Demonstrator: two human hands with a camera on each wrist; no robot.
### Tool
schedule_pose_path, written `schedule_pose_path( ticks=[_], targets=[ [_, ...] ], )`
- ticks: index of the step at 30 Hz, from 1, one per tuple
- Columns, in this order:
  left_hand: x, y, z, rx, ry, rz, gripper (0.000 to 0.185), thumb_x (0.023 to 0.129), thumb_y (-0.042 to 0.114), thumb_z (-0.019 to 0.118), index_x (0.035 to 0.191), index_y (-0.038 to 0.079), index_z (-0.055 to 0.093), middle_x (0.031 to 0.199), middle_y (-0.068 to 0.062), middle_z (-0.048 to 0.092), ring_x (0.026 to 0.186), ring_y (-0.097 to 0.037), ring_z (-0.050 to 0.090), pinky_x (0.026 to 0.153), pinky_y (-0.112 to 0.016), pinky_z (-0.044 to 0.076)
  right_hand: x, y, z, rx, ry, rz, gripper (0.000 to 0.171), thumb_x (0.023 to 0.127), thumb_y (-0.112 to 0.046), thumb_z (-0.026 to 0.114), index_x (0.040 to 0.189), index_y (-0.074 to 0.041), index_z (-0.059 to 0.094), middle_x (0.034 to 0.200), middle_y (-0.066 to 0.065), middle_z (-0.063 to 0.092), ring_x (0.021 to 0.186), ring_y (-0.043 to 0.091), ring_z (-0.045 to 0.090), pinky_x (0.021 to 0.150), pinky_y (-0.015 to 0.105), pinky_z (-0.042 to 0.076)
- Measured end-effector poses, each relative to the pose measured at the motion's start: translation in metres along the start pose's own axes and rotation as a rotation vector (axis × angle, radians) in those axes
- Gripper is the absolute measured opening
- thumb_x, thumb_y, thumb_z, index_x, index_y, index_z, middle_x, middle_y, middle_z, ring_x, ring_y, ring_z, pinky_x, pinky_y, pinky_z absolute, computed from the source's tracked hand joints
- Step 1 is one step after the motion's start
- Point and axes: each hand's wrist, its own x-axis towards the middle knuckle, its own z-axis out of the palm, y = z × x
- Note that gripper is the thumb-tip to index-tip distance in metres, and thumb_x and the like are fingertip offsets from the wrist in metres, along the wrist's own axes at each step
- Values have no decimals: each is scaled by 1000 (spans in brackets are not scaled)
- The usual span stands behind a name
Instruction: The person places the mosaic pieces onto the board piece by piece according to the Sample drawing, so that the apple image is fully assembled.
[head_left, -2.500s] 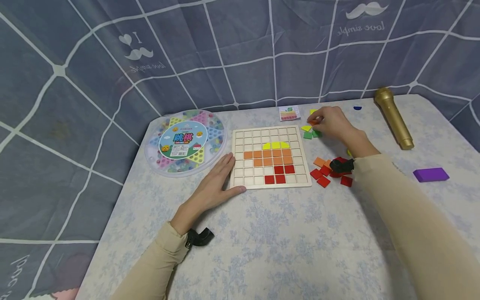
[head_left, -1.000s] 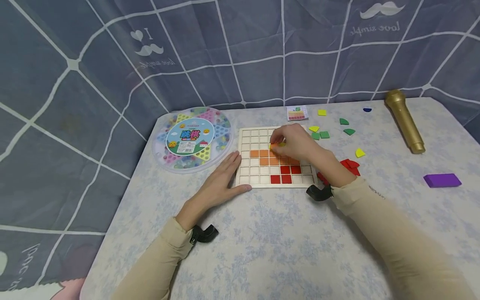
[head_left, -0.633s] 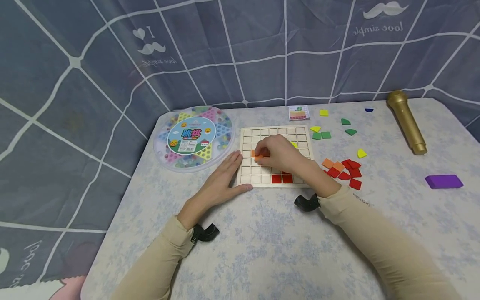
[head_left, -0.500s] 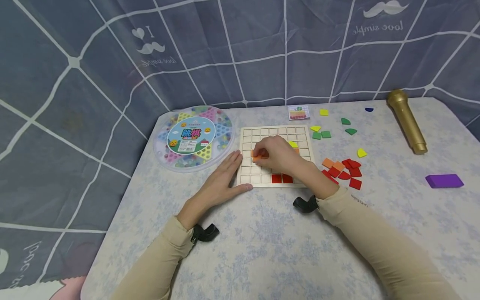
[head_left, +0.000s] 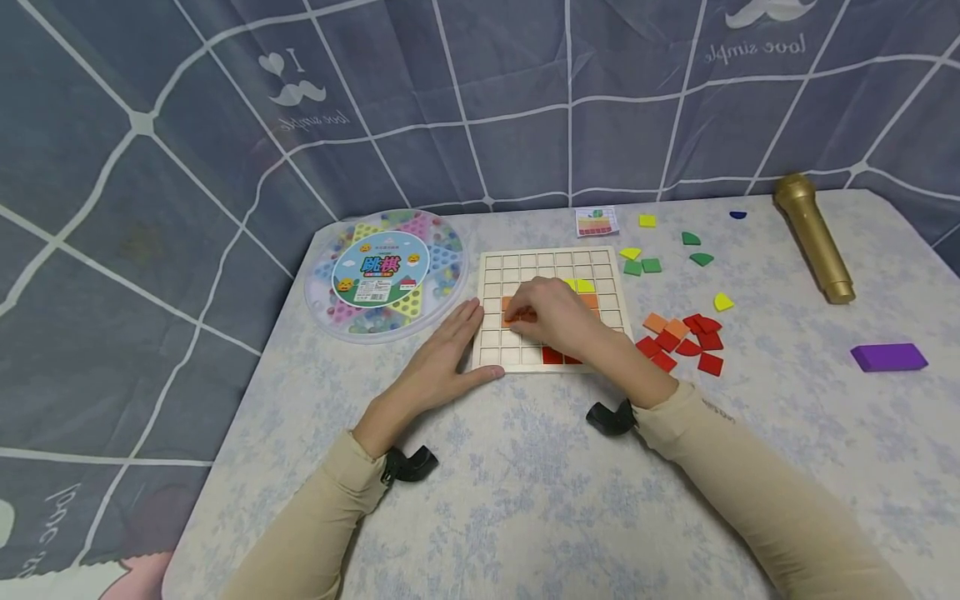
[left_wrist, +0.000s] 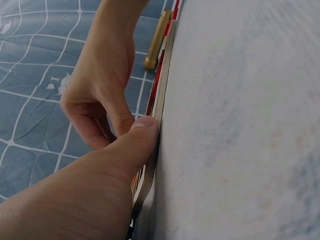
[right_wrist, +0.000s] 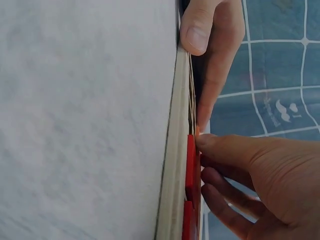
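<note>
A wooden grid board (head_left: 615,271) lies on the table. My left hand (head_left: 427,362) rests along its left edge, fingers straight, thumb at the near left corner. Over the board, my right hand (head_left: 555,317) pinches an orange square tile (right_wrist: 197,131) with thumb and fingertips, at the left end of the second orange row. Yellow pieces (head_left: 585,286) sit above the orange rows, and red tiles (head_left: 552,356) lie in the near row. The right hand hides the middle of the pattern. In the left wrist view the left thumb (left_wrist: 142,127) presses the board's edge.
Loose red tiles (head_left: 709,364) and orange tiles (head_left: 655,322) lie right of the board, with green tiles (head_left: 651,265) behind. A picture card (head_left: 596,222) stands at the back. Around are a round marble game box (head_left: 382,275), a gold microphone (head_left: 813,239) and a purple block (head_left: 888,357).
My right hand has come from the loose tiles at the back right to the board with the orange tile, then left and nearer to the orange rows. The left hand has stayed put.
</note>
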Motion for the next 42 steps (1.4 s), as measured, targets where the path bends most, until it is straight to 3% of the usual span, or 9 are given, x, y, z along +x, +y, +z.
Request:
schedule_pose_path(
  ticks=[7,11,23,36,42],
  targets=[
    [1,0,0,2,5,6,99,99,55,68,168,5,19,178,-9,12,166,-26,8,132,-50,20,-2,0,-1,-29,-6,-4,9,92,-10,82,101,-8,82,104,6,79,98,24,69,89,42,57],
    [0,0,0,2,8,8,100,99,55,69,168,4,19,178,-10,12,166,-26,8,132,-50,20,-3,3,-7,-13,-18,22,8,93,-12,80,100,-10,82,99,3,78,93,22,68,87,40,56],
    [1,0,0,13,14,-4,100,98,55,70,168,4,20,178,-9,13,165,-26,9,132,-51,20,-23,25,-45,13,-36,167,16,95,-19,79,108,-9,82,99,4,78,91,22,66,83,39,55],
    [1,2,1,16,23,14,101,97,55,71,167,2,21,177,-11,15,165,-28,11,132,-50,20,-71,57,-88,-32,-37,310,20,97,-17,77,114,-7,80,102,9,76,97,28,70,90,51,60],
    [1,1,0,16,24,12,101,97,55,71,167,3,21,178,-11,14,165,-28,11,131,-51,21,-86,68,-103,-63,-57,364,24,93,-19,81,113,-5,80,99,8,76,94,25,66,82,41,59]
  ],
)
